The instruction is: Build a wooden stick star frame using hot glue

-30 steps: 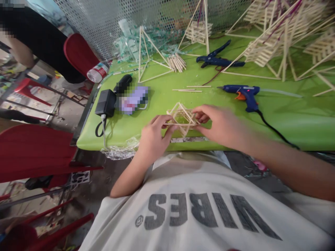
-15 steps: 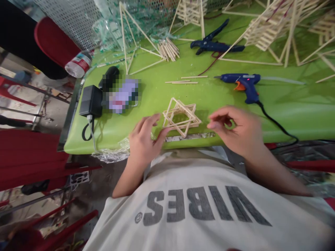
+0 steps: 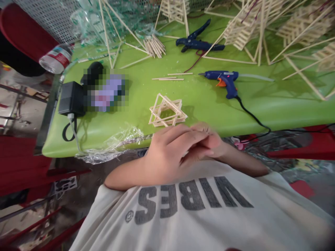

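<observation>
Just above the table's front edge, my left hand [image 3: 169, 150] and my right hand [image 3: 209, 137] meet, fingers pressed together. The left fingers curl across those of the right and partly hide them. Anything pinched between them is hidden. Right beyond my hands lies a six-pointed star of layered wooden sticks [image 3: 167, 113] on the green table [image 3: 136, 111], and neither hand appears to grip it. Several loose sticks [image 3: 169, 79] lie behind the star. To their right, a blue hot glue gun [image 3: 223, 80] with an orange trigger rests on its side, a glue stick in its back.
A dark blue cutter tool [image 3: 200, 43] and a bundle of short sticks [image 3: 155, 47] lie farther back. Larger stick frames [image 3: 251, 31] stand at the back right. On the left are a black adapter [image 3: 71, 99], a blurred-out phone [image 3: 110, 92] and a plastic bottle [image 3: 56, 59].
My hands, apart on either side of the star before, have come together in front of it. The left hand has left the star's edge. The view has shifted, moving the table items leftward.
</observation>
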